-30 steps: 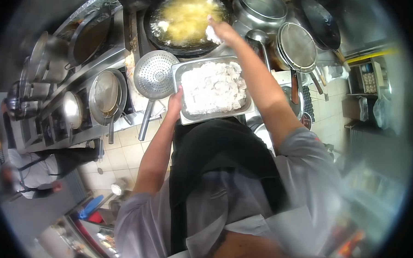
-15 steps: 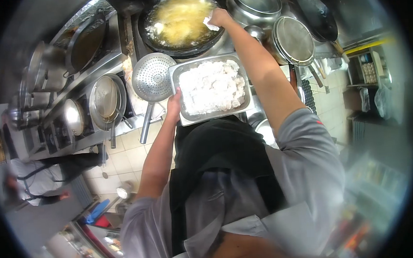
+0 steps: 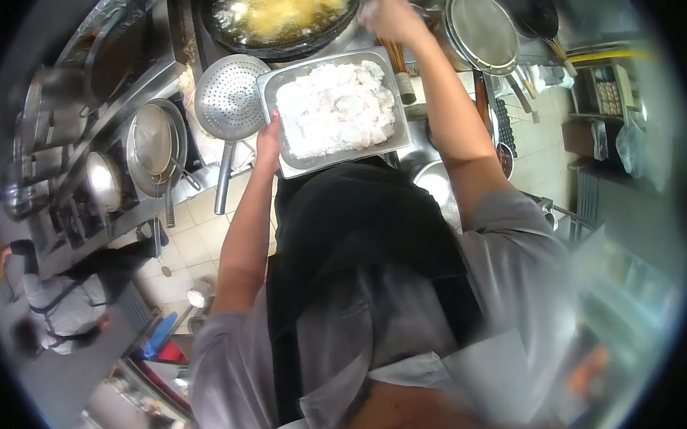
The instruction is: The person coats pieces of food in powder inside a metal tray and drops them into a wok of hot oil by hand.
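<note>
My left hand (image 3: 269,143) grips the left side of a rectangular metal tray (image 3: 341,162), which sits close against the black apron. Flour-coated white pieces (image 3: 335,107) fill the tray in a heap. Above the tray, to the right of the wok, my right hand (image 3: 392,19) is smeared by motion. Its fingers do not show clearly, and I cannot make out anything in them. The dark wok (image 3: 275,50) holds bubbling yellow oil (image 3: 288,10), with some white at its left side.
A perforated ladle (image 3: 233,96) rests left of the tray, handle toward me. Strainers (image 3: 153,138) lie farther left. At right are a round mesh strainer (image 3: 483,32) on a pot and a steel bowl (image 3: 437,189). Another person (image 3: 67,303) is at far left.
My right hand has moved right, away from the wok's edge; the white piece it held no longer shows. The view has shifted, so the wok and tray appear higher.
</note>
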Motion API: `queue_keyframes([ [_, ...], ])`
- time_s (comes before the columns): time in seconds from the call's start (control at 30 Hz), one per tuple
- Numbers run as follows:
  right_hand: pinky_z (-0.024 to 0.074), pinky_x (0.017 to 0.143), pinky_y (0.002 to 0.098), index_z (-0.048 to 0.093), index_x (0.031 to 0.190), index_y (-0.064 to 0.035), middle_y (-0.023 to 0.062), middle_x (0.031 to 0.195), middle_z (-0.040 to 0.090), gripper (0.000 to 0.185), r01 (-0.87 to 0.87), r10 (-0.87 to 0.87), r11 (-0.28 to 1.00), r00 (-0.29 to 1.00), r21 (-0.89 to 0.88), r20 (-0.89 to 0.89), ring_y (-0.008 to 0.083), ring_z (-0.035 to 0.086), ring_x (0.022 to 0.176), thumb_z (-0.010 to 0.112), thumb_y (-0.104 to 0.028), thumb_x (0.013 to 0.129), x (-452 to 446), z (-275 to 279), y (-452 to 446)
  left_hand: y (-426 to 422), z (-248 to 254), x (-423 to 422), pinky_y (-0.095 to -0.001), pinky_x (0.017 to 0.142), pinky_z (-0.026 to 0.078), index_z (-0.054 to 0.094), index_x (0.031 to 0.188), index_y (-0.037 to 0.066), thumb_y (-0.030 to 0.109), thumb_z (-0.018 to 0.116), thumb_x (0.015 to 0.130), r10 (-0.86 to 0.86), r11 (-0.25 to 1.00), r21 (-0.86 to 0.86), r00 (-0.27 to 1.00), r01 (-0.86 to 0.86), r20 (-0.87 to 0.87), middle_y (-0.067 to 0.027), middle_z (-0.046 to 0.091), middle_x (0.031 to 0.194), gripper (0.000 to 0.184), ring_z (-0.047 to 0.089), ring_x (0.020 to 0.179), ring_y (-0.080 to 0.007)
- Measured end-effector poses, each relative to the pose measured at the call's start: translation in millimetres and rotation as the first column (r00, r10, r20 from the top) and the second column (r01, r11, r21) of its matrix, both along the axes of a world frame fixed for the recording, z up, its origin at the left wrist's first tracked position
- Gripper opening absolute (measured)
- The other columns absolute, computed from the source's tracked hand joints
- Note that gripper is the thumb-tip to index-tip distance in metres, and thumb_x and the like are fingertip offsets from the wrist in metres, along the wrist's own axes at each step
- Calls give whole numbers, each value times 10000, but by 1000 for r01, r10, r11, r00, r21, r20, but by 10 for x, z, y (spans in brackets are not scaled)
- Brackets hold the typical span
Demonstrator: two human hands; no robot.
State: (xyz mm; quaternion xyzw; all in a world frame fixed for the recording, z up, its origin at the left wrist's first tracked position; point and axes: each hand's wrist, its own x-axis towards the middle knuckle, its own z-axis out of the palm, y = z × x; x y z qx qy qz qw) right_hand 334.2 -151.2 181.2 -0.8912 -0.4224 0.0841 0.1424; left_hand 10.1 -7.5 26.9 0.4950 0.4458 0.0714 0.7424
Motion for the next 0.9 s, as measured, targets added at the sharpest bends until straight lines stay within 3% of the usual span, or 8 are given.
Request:
queue_keyframes([
  [0.07, 509, 904, 452, 722, 953, -29, 255, 981, 675, 247, -87, 65, 992, 975, -95, -211, 403, 655, 961, 610, -224, 850, -276, -169, -199, 56, -95, -19, -355, 893, 490, 516, 1231, -130, 570, 596, 904, -4, 1000, -16, 1000, 4, -5, -174, 619, 1144, 777, 606, 1016, -231],
  [0.13, 507, 933, 438, 673, 988, 81, 288, 1043, 659, 331, -64, 10, 948, 985, -311, -173, 409, 648, 1006, 589, -221, 879, -378, -877, -251, 106, -248, -28, -347, 872, 504, 522, 1225, -127, 568, 595, 905, -13, 999, -32, 1000, 13, -23, -180, 621, 1141, 768, 617, 1004, -229],
  [0.37, 535, 881, 441, 681, 1057, -5, 241, 1106, 664, 342, 227, -271, 946, 946, -232, -180, 379, 655, 1036, 643, -291, 874, -809, -1235, -248, 33, -143, 2, -356, 856, 520, 522, 1223, -128, 564, 594, 907, 6, 1000, -14, 1000, -5, 26, -182, 623, 1138, 764, 631, 983, -234],
  [0.6, 542, 829, 412, 682, 1046, 10, 200, 1076, 688, 387, 125, -157, 985, 938, -120, -309, 328, 687, 951, 693, -309, 827, -660, -942, -467, 83, -298, -17, -348, 845, 510, 536, 1205, -144, 546, 580, 923, -2, 1000, -20, 999, 3, 32, -183, 626, 1126, 747, 624, 981, -233],
  [0.7, 555, 792, 361, 648, 1082, -4, 102, 1015, 688, 326, 513, 4, 822, 430, 248, -903, 231, 675, 908, 620, -270, 896, -724, -879, -644, 31, -218, -2, -344, 847, 502, 541, 1197, -149, 527, 572, 935, 21, 1000, -8, 996, -20, 87, -182, 628, 1127, 725, 619, 987, -228],
  [0.73, 555, 792, 361, 648, 1082, -4, 102, 1015, 688, 326, 516, 0, 819, 439, 252, -898, 231, 675, 908, 620, -270, 896, -727, -951, -666, 39, -190, 9, -344, 847, 502, 541, 1197, -149, 527, 572, 935, 15, 1000, -10, 995, -14, 98, -182, 628, 1127, 725, 619, 987, -228],
  [0.83, 570, 807, 416, 541, 1222, -39, 124, 1113, 649, 409, 828, 303, 559, -151, 48, -941, 240, 661, 951, 486, -367, 985, -980, -873, -575, 69, -199, 10, -343, 861, 497, 548, 1206, -132, 516, 570, 940, -17, 999, -30, 995, 19, 94, -173, 628, 1133, 700, 616, 993, -225],
  [0.9, 577, 759, 407, 557, 1186, -40, 121, 1082, 660, 406, 810, 267, 585, -160, 28, -950, 239, 669, 927, 477, -387, 989, -1003, -1157, -378, 79, -269, 5, -343, 861, 489, 560, 1215, -112, 509, 572, 941, -4, 998, -68, 988, 15, 152, -170, 630, 1144, 678, 613, 984, -226],
])
